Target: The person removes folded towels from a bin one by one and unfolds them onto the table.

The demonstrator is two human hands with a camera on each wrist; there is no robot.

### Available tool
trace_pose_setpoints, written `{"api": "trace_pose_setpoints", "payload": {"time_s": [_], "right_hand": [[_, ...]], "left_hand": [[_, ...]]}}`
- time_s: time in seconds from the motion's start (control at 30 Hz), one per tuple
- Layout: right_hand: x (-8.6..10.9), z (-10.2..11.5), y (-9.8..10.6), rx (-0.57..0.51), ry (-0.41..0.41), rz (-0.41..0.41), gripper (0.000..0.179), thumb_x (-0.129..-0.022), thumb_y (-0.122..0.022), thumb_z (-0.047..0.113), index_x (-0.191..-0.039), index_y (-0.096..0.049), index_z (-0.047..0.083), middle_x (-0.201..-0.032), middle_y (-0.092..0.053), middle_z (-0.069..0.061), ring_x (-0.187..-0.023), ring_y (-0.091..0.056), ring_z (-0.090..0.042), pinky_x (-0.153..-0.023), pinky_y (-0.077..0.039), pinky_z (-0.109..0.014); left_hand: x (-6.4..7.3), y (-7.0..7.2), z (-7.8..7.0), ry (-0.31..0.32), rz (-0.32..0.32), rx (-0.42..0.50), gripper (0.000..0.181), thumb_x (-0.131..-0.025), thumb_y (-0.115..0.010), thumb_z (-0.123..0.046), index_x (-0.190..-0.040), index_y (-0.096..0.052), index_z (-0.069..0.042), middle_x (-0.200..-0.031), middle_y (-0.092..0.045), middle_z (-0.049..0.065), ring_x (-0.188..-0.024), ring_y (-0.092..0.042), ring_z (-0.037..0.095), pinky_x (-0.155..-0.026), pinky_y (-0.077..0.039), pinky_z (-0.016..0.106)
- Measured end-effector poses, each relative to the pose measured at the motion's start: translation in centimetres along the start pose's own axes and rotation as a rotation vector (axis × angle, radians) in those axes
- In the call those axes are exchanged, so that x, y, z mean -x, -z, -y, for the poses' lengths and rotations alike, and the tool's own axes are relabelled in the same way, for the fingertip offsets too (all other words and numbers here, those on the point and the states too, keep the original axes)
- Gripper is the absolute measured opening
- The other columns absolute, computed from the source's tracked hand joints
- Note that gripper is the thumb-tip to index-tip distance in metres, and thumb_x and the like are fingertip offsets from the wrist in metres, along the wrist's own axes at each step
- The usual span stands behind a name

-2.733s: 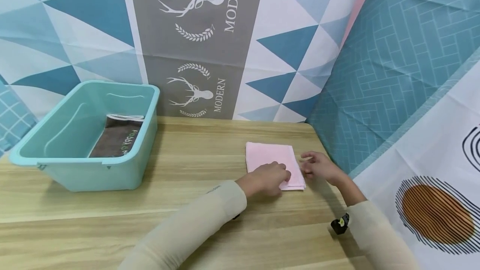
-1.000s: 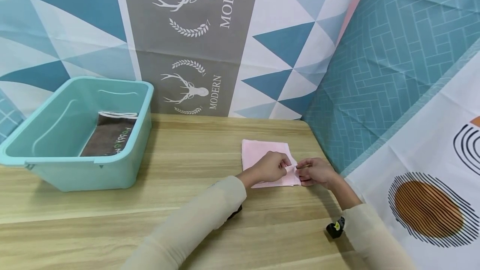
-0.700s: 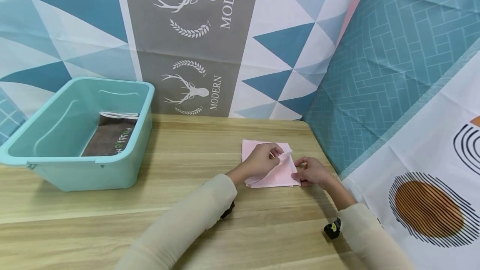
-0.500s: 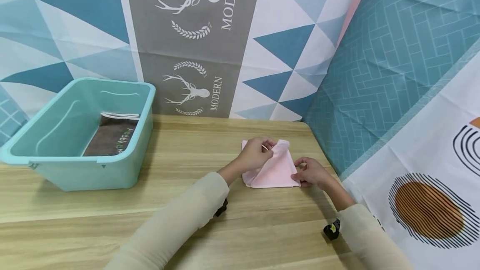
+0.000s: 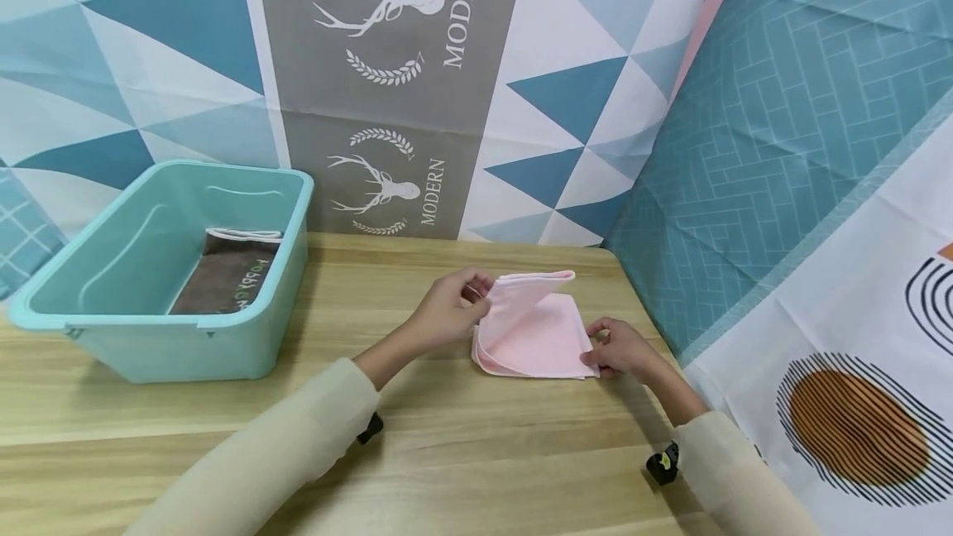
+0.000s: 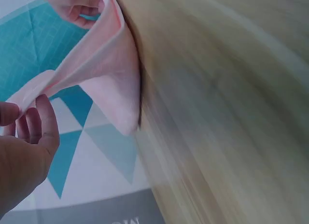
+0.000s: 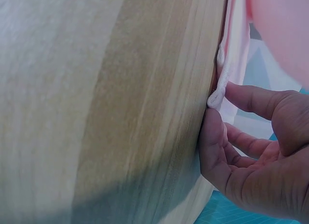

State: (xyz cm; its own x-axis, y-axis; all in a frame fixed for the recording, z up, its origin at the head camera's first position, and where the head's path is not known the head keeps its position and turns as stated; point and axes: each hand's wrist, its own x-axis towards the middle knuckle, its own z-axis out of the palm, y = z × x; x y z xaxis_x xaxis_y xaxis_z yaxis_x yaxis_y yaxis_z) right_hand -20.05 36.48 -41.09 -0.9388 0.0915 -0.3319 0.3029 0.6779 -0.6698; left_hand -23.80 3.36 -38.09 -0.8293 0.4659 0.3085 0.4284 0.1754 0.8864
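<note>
A pink towel (image 5: pixel 539 337) with pale edges lies partly folded at the right of the wooden table. My left hand (image 5: pixel 452 304) pinches its upper layer between thumb and fingers and holds that flap raised at the towel's left side. In the left wrist view the lifted towel (image 6: pixel 104 60) slants up from the table to the left hand (image 6: pixel 29 142). My right hand (image 5: pixel 624 347) pinches the near right corner at table level. The right wrist view shows thumb and forefinger of the right hand (image 7: pixel 260 147) on the towel's rolled white edge (image 7: pixel 218 91).
A teal plastic tub (image 5: pixel 290 288) stands on the left of the wooden table (image 5: pixel 417 453), with a folded dark brown towel (image 5: pixel 223 275) in it. Patterned cloth (image 5: pixel 402 106) hangs behind the table, and more cloth (image 5: pixel 819 189) along its right side.
My left hand has lifted the towel's upper layer from the right side and carried it left, opening the fold. My right hand came to the near right corner and stays there.
</note>
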Motion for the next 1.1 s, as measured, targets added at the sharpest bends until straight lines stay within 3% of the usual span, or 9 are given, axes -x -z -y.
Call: {"api": "trace_pose_setpoints", "payload": {"time_s": [0.17, 0.3, 0.4, 0.53, 0.6, 0.73, 0.9, 1.03, 1.1], "right_hand": [[0.1, 0.0, 0.0, 0.020, -0.010, -0.014, 0.049, -0.086, -0.080, 0.004, -0.126, -0.052, -0.003, -0.079, -0.059, -0.010, -0.060, -0.058, -0.017, -0.055, -0.053, -0.029], [0.3, 0.1, 0.0, 0.037, -0.018, -0.020, 0.049, -0.086, -0.080, 0.005, -0.126, -0.052, -0.003, -0.081, -0.058, -0.011, -0.061, -0.057, -0.017, -0.055, -0.053, -0.029], [0.5, 0.2, 0.1, 0.039, -0.020, -0.017, 0.050, -0.087, -0.080, 0.006, -0.127, -0.052, -0.003, -0.082, -0.058, -0.011, -0.062, -0.058, -0.018, -0.056, -0.054, -0.030], [0.6, 0.2, 0.2, 0.036, -0.010, -0.014, 0.050, -0.087, -0.079, 0.006, -0.128, -0.051, -0.003, -0.083, -0.059, -0.012, -0.062, -0.059, -0.018, -0.056, -0.054, -0.030], [0.6, 0.1, 0.2, 0.017, -0.003, -0.010, 0.049, -0.087, -0.079, 0.004, -0.128, -0.051, -0.004, -0.083, -0.059, -0.013, -0.063, -0.059, -0.018, -0.056, -0.054, -0.031], [0.4, -0.1, 0.1, -0.007, 0.020, 0.008, 0.049, -0.088, -0.078, 0.003, -0.128, -0.051, -0.005, -0.085, -0.059, -0.013, -0.064, -0.060, -0.019, -0.057, -0.056, -0.033], [0.3, -0.3, 0.0, -0.002, 0.034, 0.012, 0.049, -0.088, -0.078, 0.003, -0.128, -0.051, -0.005, -0.084, -0.059, -0.013, -0.064, -0.060, -0.019, -0.057, -0.056, -0.033], [0.2, -0.2, -0.1, 0.001, 0.030, 0.009, 0.049, -0.088, -0.078, 0.003, -0.127, -0.051, -0.005, -0.085, -0.060, -0.013, -0.064, -0.060, -0.019, -0.056, -0.055, -0.032], [0.2, -0.2, -0.2, 0.002, 0.024, 0.006, 0.048, -0.087, -0.078, 0.003, -0.127, -0.051, -0.005, -0.085, -0.060, -0.013, -0.064, -0.060, -0.019, -0.056, -0.055, -0.032]], "left_hand": [[2.4, 2.2, 0.1, -0.024, 0.004, -0.034, 0.015, -0.098, -0.062, -0.003, -0.113, -0.066, -0.004, -0.098, -0.068, 0.007, -0.092, -0.063, 0.019, -0.076, -0.057, 0.031], [4.1, 3.5, 0.5, -0.151, 0.048, -0.112, 0.014, -0.095, -0.062, 0.004, -0.102, -0.067, -0.006, -0.095, -0.067, 0.005, -0.088, -0.063, 0.017, -0.073, -0.059, 0.028], [5.5, 4.2, 0.9, -0.285, 0.134, -0.287, 0.020, -0.089, -0.062, 0.010, -0.094, -0.068, -0.009, -0.094, -0.064, 0.000, -0.086, -0.062, 0.014, -0.073, -0.057, 0.026], [7.0, 4.5, 1.6, -0.461, 0.311, -0.584, 0.022, -0.085, -0.064, 0.010, -0.090, -0.069, -0.011, -0.088, -0.062, -0.002, -0.081, -0.058, 0.012, -0.072, -0.053, 0.025], [7.4, 4.4, 1.8, -0.513, 0.395, -0.694, 0.021, -0.085, -0.066, 0.009, -0.088, -0.070, -0.011, -0.084, -0.060, -0.003, -0.078, -0.056, 0.010, -0.070, -0.050, 0.023], [7.9, 4.5, 1.8, -0.518, 0.494, -0.796, 0.022, -0.084, -0.069, 0.008, -0.083, -0.069, -0.014, -0.078, -0.055, -0.007, -0.073, -0.051, 0.008, -0.066, -0.046, 0.020], [7.5, 4.5, 1.2, -0.442, 0.543, -0.755, 0.026, -0.080, -0.064, 0.010, -0.089, -0.071, -0.013, -0.083, -0.059, -0.005, -0.076, -0.053, 0.009, -0.066, -0.047, 0.021], [6.4, 3.3, 0.6, -0.383, 0.565, -0.742, 0.027, -0.082, -0.062, 0.007, -0.099, -0.072, -0.012, -0.091, -0.062, -0.003, -0.082, -0.056, 0.010, -0.069, -0.049, 0.023], [5.8, 2.3, 0.4, -0.386, 0.569, -0.755, 0.024, -0.085, -0.065, 0.003, -0.102, -0.072, -0.012, -0.094, -0.063, -0.003, -0.085, -0.057, 0.011, -0.073, -0.051, 0.025]]}}
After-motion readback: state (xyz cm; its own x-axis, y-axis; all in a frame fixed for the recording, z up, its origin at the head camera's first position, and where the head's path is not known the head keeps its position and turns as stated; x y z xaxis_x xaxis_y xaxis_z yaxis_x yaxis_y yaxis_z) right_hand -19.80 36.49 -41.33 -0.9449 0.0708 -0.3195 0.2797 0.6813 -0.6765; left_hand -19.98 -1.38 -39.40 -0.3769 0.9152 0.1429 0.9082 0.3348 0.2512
